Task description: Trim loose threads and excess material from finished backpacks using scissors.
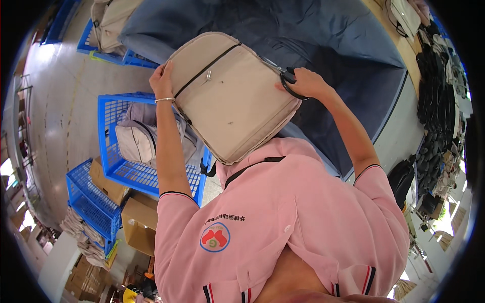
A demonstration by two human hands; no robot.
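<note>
A beige backpack (237, 106) lies in front of me with its flat face up, its lower end against my lap. A dark zipper line crosses it near the far end, and a few small dark thread bits lie on the cloth. My left hand (161, 81) is closed on the backpack's left edge. My right hand (306, 84) is shut round the black handles of a pair of scissors (289, 81) at the backpack's right edge. The scissor blades point away to the far left, along that edge.
Dark blue cloth (343, 60) spreads under and beyond the backpack. To the left, a blue plastic crate (107, 166) holds more bags (136, 139). Cardboard boxes (139, 222) and another blue crate (91, 194) stand nearer. Black items (433, 91) are heaped at the far right.
</note>
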